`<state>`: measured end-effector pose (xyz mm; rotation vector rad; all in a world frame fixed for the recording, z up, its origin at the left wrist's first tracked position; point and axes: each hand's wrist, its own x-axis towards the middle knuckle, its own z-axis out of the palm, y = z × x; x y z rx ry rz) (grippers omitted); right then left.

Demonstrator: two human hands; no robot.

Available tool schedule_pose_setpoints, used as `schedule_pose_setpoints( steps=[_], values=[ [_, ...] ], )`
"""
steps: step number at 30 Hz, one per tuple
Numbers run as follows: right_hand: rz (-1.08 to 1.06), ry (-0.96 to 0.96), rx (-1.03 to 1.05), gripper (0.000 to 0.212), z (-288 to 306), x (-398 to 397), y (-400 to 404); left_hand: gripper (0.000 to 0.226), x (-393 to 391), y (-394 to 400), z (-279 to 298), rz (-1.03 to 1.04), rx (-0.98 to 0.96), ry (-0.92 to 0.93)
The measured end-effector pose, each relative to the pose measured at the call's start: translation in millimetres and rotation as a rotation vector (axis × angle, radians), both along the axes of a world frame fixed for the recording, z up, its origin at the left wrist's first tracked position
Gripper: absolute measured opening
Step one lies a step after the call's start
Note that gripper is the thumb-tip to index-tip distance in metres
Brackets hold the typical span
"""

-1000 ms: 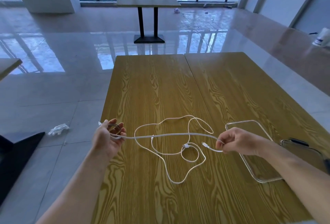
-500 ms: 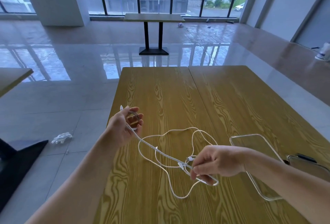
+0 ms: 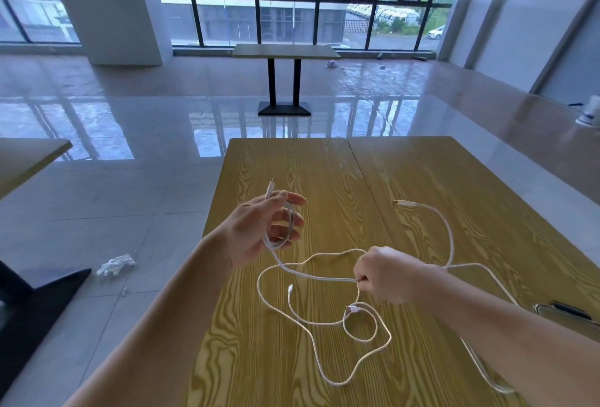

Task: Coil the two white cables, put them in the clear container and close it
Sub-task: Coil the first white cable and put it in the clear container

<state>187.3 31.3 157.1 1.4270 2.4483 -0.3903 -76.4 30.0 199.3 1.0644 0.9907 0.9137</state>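
Observation:
My left hand (image 3: 259, 231) is raised over the table's left side. It holds a small loop of one white cable (image 3: 311, 275) round its fingers, with the plug pointing up past them. This cable runs down to my right hand (image 3: 386, 273), which pinches it in a closed fist above the table. Its far end (image 3: 402, 202) reaches out beyond my right wrist. The second white cable (image 3: 360, 340) lies loose in curves on the wood below my hands. The clear container (image 3: 500, 283) sits at the right, mostly hidden under my right forearm.
The container's clear lid (image 3: 565, 312) with a dark clip lies at the right edge of the wooden table (image 3: 292, 173). The table's left edge is near my left hand. Another table stands far off by the windows, and white litter lies on the floor at left.
My left hand has risen and now has a bigger loop round its fingers. My right hand has slid along the cable, whose free end has swung out to the far right. The view has tilted up.

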Motion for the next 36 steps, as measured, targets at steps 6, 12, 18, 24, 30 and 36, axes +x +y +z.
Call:
schedule_pose_setpoints(
  steps=[6, 12, 18, 24, 30, 36],
  values=[
    [-0.201, 0.238, 0.170, 0.035, 5, 11, 21, 0.034, 12, -8, -4, 0.102, 0.040, 0.167],
    [-0.473, 0.814, 0.078, 0.021, 14, 14, 15, 0.033, 23, -17, -14, 0.150, 0.019, 0.157],
    [-0.535, 1.107, 0.006, 0.019, 29, 2, 6, 0.031, 32, -22, -24, 0.179, -0.039, 0.086],
    [-0.555, 1.434, -0.174, 0.029, 43, -14, -9, 0.029, 37, -25, -30, 0.232, -0.042, 0.011],
    [-0.540, 1.686, -0.379, 0.026, 47, -28, -23, 0.030, 43, -30, -31, 0.233, -0.057, -0.075],
    [-0.473, 1.709, -0.342, 0.031, 45, -29, -29, 0.028, 51, -34, -26, 0.258, -0.064, -0.122]
  ],
)
